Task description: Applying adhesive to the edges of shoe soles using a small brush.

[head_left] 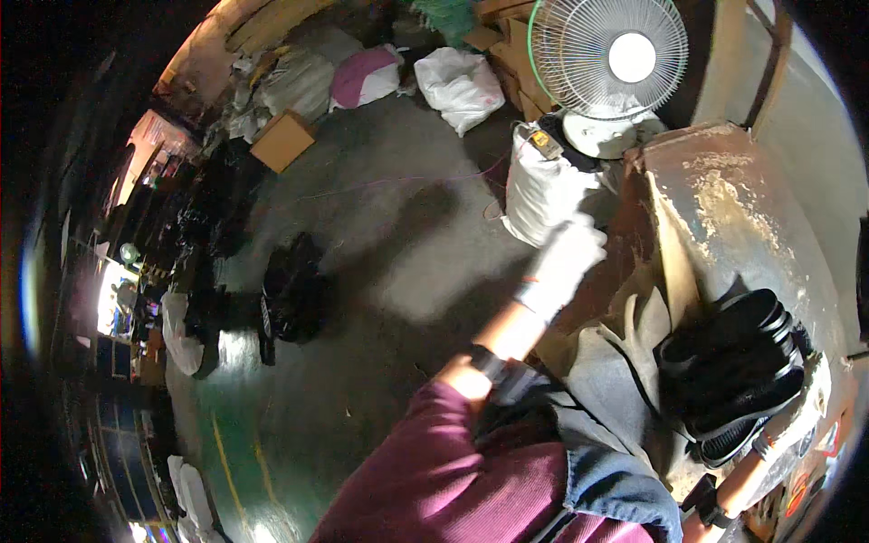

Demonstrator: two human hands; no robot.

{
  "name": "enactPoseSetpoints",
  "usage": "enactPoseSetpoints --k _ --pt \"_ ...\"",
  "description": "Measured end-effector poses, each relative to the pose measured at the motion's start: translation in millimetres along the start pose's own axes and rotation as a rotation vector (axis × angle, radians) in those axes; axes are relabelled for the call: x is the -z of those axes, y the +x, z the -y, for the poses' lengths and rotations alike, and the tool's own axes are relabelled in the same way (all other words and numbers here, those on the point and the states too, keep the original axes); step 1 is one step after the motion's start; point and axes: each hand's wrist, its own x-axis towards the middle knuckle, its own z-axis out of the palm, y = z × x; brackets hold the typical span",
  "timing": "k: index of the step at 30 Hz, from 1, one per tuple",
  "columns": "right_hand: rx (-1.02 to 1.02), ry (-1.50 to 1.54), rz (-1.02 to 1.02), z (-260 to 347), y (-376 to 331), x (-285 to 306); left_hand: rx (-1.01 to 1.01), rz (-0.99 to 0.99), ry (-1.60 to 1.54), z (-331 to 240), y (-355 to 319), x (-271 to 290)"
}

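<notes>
From my seat, I see the black footwear (731, 373) bunched on the worn table (769, 217), just left of the nearer right hand (798, 404), long axes slanting up rightward; it looks dark all over. The left hand (567, 264) is beside a white sack (540, 192). Blur and angle hide whether either hand's gloved fingers grip anything.

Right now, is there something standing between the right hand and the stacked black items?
Nothing visible does. The gloved right hand is directly beside the stacked black items, at their right side.
</notes>
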Motion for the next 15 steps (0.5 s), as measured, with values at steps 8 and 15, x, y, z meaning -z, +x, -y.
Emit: enactPoseSetpoints --k 8,15 --pt "-0.322 -0.015 -0.161 -17.6 -13.0 74.0 -0.283 0.218 0.257 -148.7 20.5 -148.3" --pt "-0.29 -0.574 -0.129 -88.7 -24.6 108.0 -0.182 0.078 0.105 -86.4 27.6 -193.1"
